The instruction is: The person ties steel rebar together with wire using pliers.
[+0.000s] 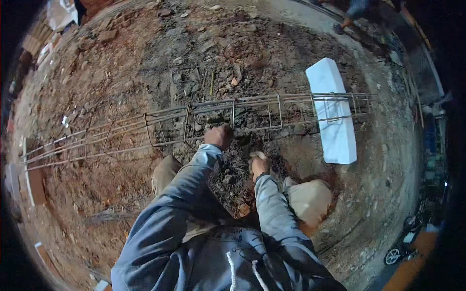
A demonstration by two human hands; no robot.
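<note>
A long rebar cage (233, 114) of thin bars and square stirrups stretches across the view in front of me. My left hand (219, 136) is closed at its near lower bar, beside a stirrup; the fingertips are partly hidden. Lower and to the right, my right hand (258, 164) is held apart from the cage with its fingers curled together. Whatever it may hold is too small to make out. A white block (339, 140) lies under the cage's right part. Near the left end, another block (35, 186) sits beneath the bars.
Rough reddish soil (111, 87) with stones and clods surrounds the cage. Both my knees are bent close to it. At the upper right, another person's leg (354, 17) shows. A spoked wheel (392, 256) stands at the lower right.
</note>
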